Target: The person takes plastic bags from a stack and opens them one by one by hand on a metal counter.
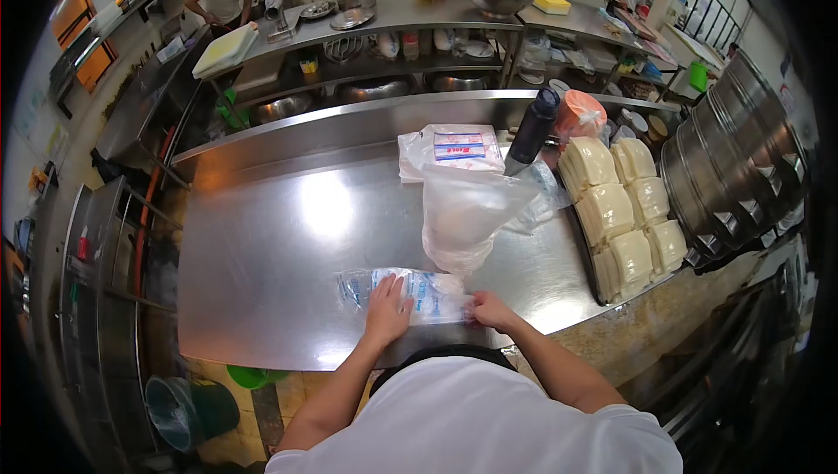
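Clear plastic package, blue-printed (423,295): one, lying flat near the front edge of the stainless-steel counter (271,256), crosswise before the wearer.

Left hand (389,306): laid on the middle of the package, palm down, fingers spread.

Right hand (491,310): at the package's right end, fingers curled, pinching the plastic edge.

Translucent plastic bag (467,216): one, just behind the package, its lower end near the package's top edge.

White pack with red-and-blue label (436,147): one, flat, behind the bag and partly overlapped by it.

Crumpled clear plastic (543,202): right of the bag.

Dark bottle (534,123): one, capped, right of the labelled pack.

Orange bundle (580,114): one, beside the bottle, wrapped in plastic.

Pale wrapped packets (607,212): several, stacked in two rows on a dark tray (595,280), counter's right end.

Large ribbed metal cylinder (720,164): right of the packets, tilted in view.

Green bucket (214,413): on the floor, left, with a plastic liner.
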Action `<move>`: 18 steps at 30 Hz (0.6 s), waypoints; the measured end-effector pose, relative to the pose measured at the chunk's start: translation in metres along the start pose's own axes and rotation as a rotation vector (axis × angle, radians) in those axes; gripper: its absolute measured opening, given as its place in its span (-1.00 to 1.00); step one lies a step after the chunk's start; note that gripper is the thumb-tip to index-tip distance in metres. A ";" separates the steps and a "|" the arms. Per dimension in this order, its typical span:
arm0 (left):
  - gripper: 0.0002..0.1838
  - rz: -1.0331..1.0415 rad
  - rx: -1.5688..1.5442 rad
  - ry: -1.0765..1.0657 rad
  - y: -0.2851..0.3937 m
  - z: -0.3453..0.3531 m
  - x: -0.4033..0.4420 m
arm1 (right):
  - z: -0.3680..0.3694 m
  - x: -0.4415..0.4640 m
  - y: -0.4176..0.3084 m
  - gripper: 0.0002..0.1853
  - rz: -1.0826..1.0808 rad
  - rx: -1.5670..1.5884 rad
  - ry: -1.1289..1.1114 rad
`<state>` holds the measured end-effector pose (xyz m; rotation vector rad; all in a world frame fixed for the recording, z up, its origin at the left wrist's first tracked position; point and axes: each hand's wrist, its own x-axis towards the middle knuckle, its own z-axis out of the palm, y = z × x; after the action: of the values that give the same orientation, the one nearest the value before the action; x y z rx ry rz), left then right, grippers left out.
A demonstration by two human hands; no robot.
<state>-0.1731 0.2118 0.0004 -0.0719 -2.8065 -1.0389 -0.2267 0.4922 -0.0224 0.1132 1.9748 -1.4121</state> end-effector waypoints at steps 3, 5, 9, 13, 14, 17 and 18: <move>-0.30 0.043 0.137 -0.077 -0.012 0.014 -0.016 | 0.005 -0.013 -0.006 -0.86 -0.138 0.025 0.193; -0.24 0.067 0.157 -0.089 -0.023 0.021 -0.020 | -0.004 0.000 0.001 -0.82 -0.087 0.039 0.275; -0.25 0.060 0.204 -0.110 -0.021 0.018 -0.017 | -0.020 -0.026 -0.032 -0.79 -0.178 0.345 0.321; -0.26 0.065 -0.126 -0.208 0.065 -0.028 0.005 | -0.026 -0.095 -0.089 -0.76 -0.244 0.241 0.281; -0.26 0.097 -0.287 -0.216 0.098 -0.043 0.012 | -0.026 -0.113 -0.106 -0.76 -0.276 0.169 0.244; -0.49 0.311 -0.460 -0.017 0.156 -0.045 0.032 | -0.026 -0.142 -0.132 -0.76 -0.332 0.085 0.149; -0.59 0.224 -0.571 -0.128 0.149 -0.037 0.035 | -0.028 -0.148 -0.135 -0.76 -0.343 0.079 0.125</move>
<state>-0.1892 0.3004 0.1296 -0.5156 -2.4293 -1.7810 -0.1888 0.5082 0.1763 -0.1107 2.1131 -1.7384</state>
